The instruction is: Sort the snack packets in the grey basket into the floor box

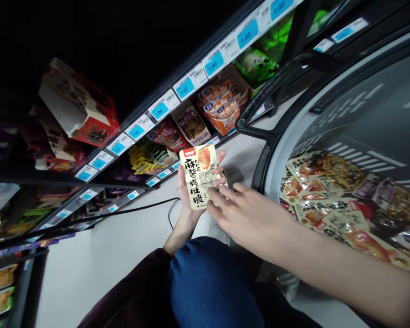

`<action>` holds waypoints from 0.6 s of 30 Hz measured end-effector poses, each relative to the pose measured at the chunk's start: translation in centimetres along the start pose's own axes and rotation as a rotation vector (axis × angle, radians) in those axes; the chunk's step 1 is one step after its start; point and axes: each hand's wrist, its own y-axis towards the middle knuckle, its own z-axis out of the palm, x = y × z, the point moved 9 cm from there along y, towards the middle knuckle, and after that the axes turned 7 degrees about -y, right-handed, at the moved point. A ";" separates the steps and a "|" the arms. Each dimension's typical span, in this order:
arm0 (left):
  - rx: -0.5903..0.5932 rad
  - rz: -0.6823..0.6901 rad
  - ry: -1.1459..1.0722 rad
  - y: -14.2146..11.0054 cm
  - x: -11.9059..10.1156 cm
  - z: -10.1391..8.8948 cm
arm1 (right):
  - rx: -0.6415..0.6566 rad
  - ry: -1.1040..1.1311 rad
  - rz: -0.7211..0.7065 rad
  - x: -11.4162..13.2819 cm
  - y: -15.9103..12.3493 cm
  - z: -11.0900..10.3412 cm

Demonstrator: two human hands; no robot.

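Observation:
A cream snack packet with black lettering and a red label lies face up in my left hand, whose fingers wrap round it from behind. My right hand reaches in from the right, its bent fingers closed at the lower right edge of the same packet. Part of another small item shows behind that edge, mostly hidden by the fingers. To the right stands a grey basket with a black handle. Several similar packets lie inside it.
A store shelf with blue price labels runs diagonally above my hands. On the lower level sit a box of orange packets, a box of brown snacks and yellow packets. A red and white box is higher up. A black cord crosses left.

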 end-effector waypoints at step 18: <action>-0.222 0.433 0.163 0.6 -3.3 -6.2 | 0.058 0.082 0.000 -0.4 -0.9 -0.1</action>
